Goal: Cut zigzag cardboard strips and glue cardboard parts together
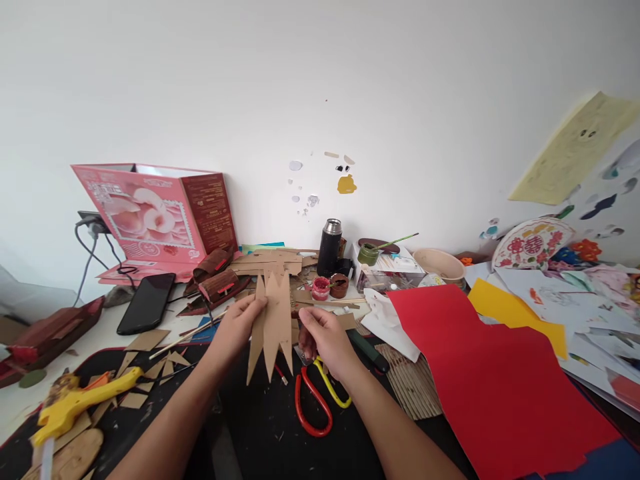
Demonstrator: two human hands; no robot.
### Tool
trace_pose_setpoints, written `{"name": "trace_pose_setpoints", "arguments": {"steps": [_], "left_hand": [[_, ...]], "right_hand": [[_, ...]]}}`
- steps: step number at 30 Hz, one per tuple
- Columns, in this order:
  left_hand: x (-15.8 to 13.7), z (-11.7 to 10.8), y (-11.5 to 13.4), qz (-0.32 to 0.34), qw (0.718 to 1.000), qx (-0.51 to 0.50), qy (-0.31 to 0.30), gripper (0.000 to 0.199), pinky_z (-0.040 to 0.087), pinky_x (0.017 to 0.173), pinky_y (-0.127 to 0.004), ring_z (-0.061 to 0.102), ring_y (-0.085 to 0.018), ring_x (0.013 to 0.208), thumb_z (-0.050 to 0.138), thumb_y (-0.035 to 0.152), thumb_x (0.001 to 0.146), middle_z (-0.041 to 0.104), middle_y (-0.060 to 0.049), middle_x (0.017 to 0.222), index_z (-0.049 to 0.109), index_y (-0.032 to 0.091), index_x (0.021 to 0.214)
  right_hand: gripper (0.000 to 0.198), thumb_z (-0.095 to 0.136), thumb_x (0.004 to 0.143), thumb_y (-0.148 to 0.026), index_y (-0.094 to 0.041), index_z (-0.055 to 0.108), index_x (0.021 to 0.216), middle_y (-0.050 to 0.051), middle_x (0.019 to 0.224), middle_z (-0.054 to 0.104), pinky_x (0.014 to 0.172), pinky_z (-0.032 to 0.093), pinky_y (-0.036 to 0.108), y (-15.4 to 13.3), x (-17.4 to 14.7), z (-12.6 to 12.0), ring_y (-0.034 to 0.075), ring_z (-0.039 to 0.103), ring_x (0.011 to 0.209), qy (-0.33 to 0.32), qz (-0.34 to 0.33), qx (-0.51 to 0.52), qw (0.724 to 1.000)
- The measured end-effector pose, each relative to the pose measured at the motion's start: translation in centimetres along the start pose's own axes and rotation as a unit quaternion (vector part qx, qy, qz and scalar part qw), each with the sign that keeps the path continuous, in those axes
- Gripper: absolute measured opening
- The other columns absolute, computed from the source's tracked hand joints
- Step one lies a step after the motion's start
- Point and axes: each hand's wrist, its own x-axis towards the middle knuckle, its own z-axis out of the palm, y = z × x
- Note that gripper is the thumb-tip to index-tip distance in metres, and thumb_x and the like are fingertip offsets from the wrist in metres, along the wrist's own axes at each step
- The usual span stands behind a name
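Note:
My left hand (pixel 243 323) is closed on a brown cardboard cutout (pixel 273 320) with long pointed spikes at both ends, held upright over the black mat. Just to its right is my right hand (pixel 323 337), with the thumb and fingers curled together; whatever may be between them is hidden. Below that hand lie scissors (pixel 314 407) with one red and one yellow handle loop, their blades mostly covered. A short red pencil (pixel 281 375) rests on the mat beside them.
A yellow hot glue gun (pixel 75 407) lies among cardboard scraps (pixel 147 340) on the left. Behind are a phone (pixel 147 303), a pink box (pixel 155 220), a black flask (pixel 330 247) and paint jars (pixel 321 288). Red paper (pixel 500 373) covers the right side.

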Motion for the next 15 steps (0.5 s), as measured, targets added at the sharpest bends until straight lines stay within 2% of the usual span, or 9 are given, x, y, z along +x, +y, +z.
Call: {"name": "trace_pose_setpoints", "arguments": {"steps": [2,5,11,15], "left_hand": [[-0.1,0.3,-0.3,0.024,0.997,0.057,-0.040,0.049,0.052,0.061,-0.032,0.068,-0.026,0.067,0.086,0.066,0.069,0.074,-0.003,0.069,0.071,0.020,0.075],[-0.1,0.6,-0.6,0.045,0.992,0.088,-0.074,0.054,0.051,0.062,-0.031,0.067,-0.025,0.067,0.081,0.073,0.073,0.074,-0.004,0.070,0.070,0.021,0.073],[-0.7,0.9,0.1,0.017,0.988,0.073,-0.134,0.058,0.057,0.071,-0.034,0.071,-0.026,0.077,0.081,0.074,0.076,0.079,-0.006,0.086,0.075,0.018,0.093],[-1.0,1.1,0.5,-0.010,0.986,0.059,-0.153,0.064,0.059,0.070,-0.035,0.072,-0.027,0.076,0.083,0.073,0.075,0.079,-0.006,0.083,0.074,0.017,0.103]], "right_hand": [[0.065,0.075,0.079,-0.084,-0.021,0.068,0.092,-0.005,0.053,0.062,0.036,0.032,0.021,-0.1,0.0,0.0,0.010,0.049,0.036,0.001,-0.006,0.003,1.000],[0.062,0.075,0.080,-0.082,-0.021,0.065,0.087,-0.006,0.052,0.060,0.037,0.035,0.022,-0.2,-0.1,0.1,0.010,0.047,0.035,-0.006,-0.008,-0.004,1.000],[0.054,0.077,0.082,-0.073,-0.022,0.061,0.085,-0.009,0.049,0.055,0.037,0.035,0.020,-0.3,-0.1,0.0,0.009,0.046,0.035,0.000,-0.006,-0.032,0.999],[0.050,0.074,0.087,-0.069,-0.022,0.061,0.084,-0.008,0.051,0.056,0.037,0.034,0.020,-0.3,-0.1,0.0,0.009,0.047,0.036,-0.006,-0.017,-0.071,0.997]]}}
